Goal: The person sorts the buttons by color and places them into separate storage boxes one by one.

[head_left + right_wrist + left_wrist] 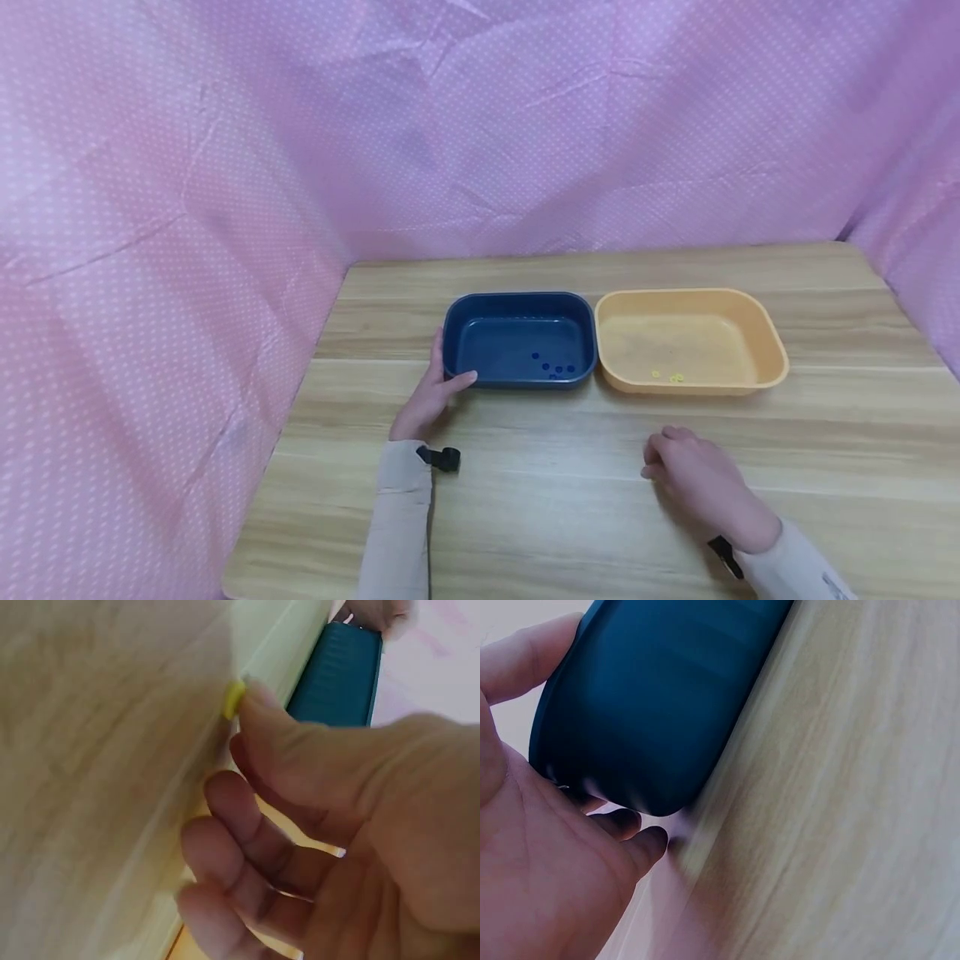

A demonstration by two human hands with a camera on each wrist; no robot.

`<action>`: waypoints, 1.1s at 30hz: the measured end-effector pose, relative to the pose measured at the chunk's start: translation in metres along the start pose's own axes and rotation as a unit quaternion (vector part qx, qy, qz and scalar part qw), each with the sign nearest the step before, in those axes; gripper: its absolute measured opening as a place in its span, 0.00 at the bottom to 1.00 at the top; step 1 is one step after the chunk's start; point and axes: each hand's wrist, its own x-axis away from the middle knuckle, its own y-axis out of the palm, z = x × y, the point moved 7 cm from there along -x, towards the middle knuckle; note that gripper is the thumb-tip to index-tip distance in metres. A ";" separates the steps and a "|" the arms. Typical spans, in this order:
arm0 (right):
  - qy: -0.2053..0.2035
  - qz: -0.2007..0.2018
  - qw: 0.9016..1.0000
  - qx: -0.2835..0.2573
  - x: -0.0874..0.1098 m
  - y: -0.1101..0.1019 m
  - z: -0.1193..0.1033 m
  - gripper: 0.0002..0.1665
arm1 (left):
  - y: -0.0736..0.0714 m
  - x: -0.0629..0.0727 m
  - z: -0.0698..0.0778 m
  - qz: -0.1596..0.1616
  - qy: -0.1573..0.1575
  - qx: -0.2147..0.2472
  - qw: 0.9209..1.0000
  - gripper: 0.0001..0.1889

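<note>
My left hand point(429, 398) holds the near left corner of a dark blue plastic tray point(517, 386), its thumb at the front rim and its fingers along the left end. Several small blue pieces point(558, 369) lie in that tray, too small to make out well. My right hand point(697, 479) is low over the table in front of a yellow-orange tray point(697, 389). In the right wrist view its thumb tip touches a small yellow piece point(234, 699) at the tabletop. The other fingers point(214, 851) are loosely bent, apart from that piece. A few small yellow ring-like pieces point(677, 378) lie in the yellow-orange tray.
Both trays stand side by side, their ends touching or nearly so, on a wood-grain table point(525, 517). A pink dotted cloth point(525, 150) hangs behind the table and along both sides. Black straps point(441, 458) sit at the wrists.
</note>
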 end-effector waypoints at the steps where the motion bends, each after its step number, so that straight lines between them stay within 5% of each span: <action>1: 0.000 0.002 1.000 0.006 0.000 -0.001 0.000 0.12 | 0.000 0.001 0.001 0.003 0.005 0.002 1.000 0.53; 17: -0.045 0.067 0.987 0.135 0.009 0.000 -0.017 0.08 | 0.000 0.001 0.001 0.015 0.016 0.012 1.000 0.53; 26: -0.108 0.133 0.964 0.203 0.016 0.006 -0.041 0.09 | 0.000 0.002 -0.002 0.002 0.004 -0.010 1.000 0.53; 33: -0.079 0.151 0.963 0.208 0.018 0.003 -0.040 0.09 | 0.001 0.008 0.008 -0.008 -0.023 -0.009 1.000 0.54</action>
